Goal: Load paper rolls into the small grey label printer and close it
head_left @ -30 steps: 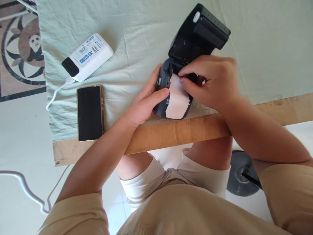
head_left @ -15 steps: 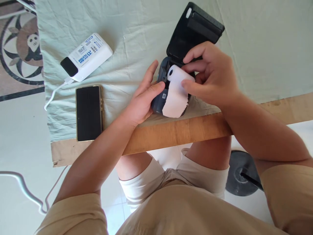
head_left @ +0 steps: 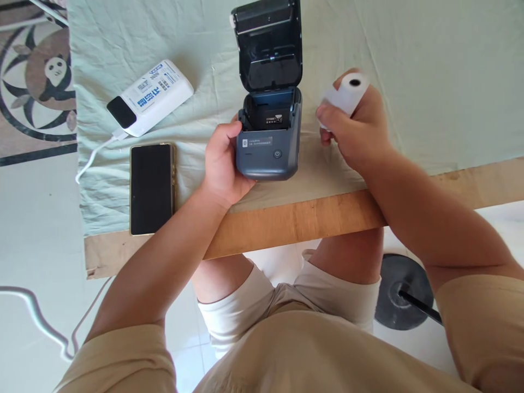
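My left hand [head_left: 225,164] grips a dark blue-grey label printer [head_left: 268,155] by its left side, thumb on the upper edge and the other fingers hidden beneath it. The printer's black lid [head_left: 270,52] is swung up and back, and its paper bay [head_left: 268,112] shows no roll inside, only a small printed label. To the right of the printer, my right hand [head_left: 360,123] is closed around a white paper roll [head_left: 347,95] with a dark core. The roll is held apart from the printer, slightly blurred, its end facing up.
A white power bank [head_left: 158,95] with a plugged-in white cable [head_left: 92,155] lies at the left on the green cloth [head_left: 429,82]. Nearer the wooden table edge [head_left: 295,221] is a phone [head_left: 151,188], dark screen up. A round black base [head_left: 403,292] stands on the floor.
The paper roll has come out of the printer and moved right in my right hand. My left hand has turned the printer more upright, its lid swinging left with it.
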Tool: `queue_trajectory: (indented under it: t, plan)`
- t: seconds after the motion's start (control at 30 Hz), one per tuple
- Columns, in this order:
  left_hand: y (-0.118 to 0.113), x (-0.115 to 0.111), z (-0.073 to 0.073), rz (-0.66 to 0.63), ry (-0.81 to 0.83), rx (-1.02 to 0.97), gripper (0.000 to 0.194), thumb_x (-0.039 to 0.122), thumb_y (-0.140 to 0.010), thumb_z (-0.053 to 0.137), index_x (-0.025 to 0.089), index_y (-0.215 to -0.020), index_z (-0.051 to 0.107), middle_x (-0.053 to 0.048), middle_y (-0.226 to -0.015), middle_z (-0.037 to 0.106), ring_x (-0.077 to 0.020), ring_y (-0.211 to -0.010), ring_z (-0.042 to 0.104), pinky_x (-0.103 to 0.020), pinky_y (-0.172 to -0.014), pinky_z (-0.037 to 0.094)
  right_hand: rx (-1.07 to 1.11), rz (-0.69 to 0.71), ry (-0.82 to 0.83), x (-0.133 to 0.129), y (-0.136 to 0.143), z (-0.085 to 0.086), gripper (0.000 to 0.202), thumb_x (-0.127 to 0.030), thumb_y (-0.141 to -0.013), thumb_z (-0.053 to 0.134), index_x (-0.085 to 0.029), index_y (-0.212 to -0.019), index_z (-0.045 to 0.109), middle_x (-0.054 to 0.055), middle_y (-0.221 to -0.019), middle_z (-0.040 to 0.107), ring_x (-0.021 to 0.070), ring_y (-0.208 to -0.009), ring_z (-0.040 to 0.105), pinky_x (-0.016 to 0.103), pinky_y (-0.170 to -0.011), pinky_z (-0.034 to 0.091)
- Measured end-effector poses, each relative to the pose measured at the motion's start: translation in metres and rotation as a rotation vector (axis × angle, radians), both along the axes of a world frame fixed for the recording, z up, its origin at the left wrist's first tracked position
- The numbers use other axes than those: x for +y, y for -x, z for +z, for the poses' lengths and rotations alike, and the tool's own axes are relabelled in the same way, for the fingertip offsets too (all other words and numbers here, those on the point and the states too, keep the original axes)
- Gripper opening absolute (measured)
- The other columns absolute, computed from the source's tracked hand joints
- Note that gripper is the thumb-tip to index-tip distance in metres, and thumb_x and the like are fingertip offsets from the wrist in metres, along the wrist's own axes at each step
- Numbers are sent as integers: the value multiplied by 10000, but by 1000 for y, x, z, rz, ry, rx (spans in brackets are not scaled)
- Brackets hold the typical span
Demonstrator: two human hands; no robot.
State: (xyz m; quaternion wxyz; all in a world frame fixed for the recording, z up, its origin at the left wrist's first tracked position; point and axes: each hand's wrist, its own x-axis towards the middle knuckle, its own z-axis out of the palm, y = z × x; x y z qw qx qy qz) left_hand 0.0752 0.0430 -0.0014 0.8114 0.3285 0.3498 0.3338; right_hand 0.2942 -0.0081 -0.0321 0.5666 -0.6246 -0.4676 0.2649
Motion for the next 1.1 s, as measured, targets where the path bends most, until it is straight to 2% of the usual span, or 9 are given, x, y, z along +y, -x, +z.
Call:
queue_trajectory:
  t: [0.1,0.2,0.27,0.43,0.57,0.7,0.77,0.87,1.1]
  plan:
    - [-1,0,-2,22,0,-26,225,438,-939,674,261,-1020,787,-72,-1154,877,-343,-1700,464,-411,-1277,545,-246,19,3,-6,2,5,471,-565,-776,865,-298,-883,493,-12,-759,563,207,-689,597,431,-686,593]
    - [0,-1,-3,13,-2,-59,237,431,-927,692,260,-1054,799,-57,-1092,887,-329,-1685,487,-404,-1263,560,-454,51,5,-10,-2,9,348,-428,-789,842,-299,-979,581,50,-1043,731,294,-1016,719,519,-993,619]
    - [0,-1,-3,5,-2,-78,296,419,-916,713,266,-1149,813,-39,-1069,895,-321,-1689,478,-385,-1269,552,-530,85,66,-9,-6,7,359,-369,-813,817,-314,-1102,611,55,-1198,756,299,-1082,726,504,-994,620]
    - [-1,-2,3,13,58,-76,534,404,-939,690,318,-1463,744,15,-1017,900,-296,-1698,467,-396,-1288,531,-541,110,182,-10,-7,-1,588,-238,-746,796,-322,-1298,612,41,-1098,790,264,-858,703,467,-835,610]
    - [-2,-3,9,1,74,-75,538,384,-949,698,271,-1474,731,-19,-1016,897,-305,-1692,475,-388,-1282,530,-509,28,-131,-14,-3,8,479,-198,-743,674,-295,-1210,625,66,-1190,784,277,-1033,735,407,-787,555]
    - [-1,-2,9,17,94,-59,476,370,-950,693,276,-1413,747,-34,-1033,896,-314,-1678,493,-396,-1269,540,-573,-299,-335,-12,-16,19,296,-150,-746,574,-272,-1015,553,76,-1050,669,241,-973,639,395,-805,483]
    - [-2,-1,6,23,82,-50,459,367,-962,661,278,-1402,752,-31,-1054,895,-311,-1658,524,-401,-1257,552,-570,-394,-243,-6,-28,16,428,-91,-714,562,-270,-1102,563,95,-1192,665,245,-1087,629,395,-880,496]
    - [-3,-1,4,13,57,-46,455,381,-973,638,271,-1398,757,-29,-1070,894,-305,-1671,513,-405,-1255,562,-495,-317,-7,5,-42,3,579,-33,-761,574,-264,-1290,605,115,-1360,668,245,-1190,630,403,-991,526]
    - [0,-2,4,-5,44,6,441,427,-941,685,322,-1362,762,-24,-1206,886,-316,-1749,383,-451,-1316,514,-421,-208,178,13,-43,-4,377,-64,-757,792,-264,-1039,642,52,-1060,623,224,-1001,537,412,-1015,483]
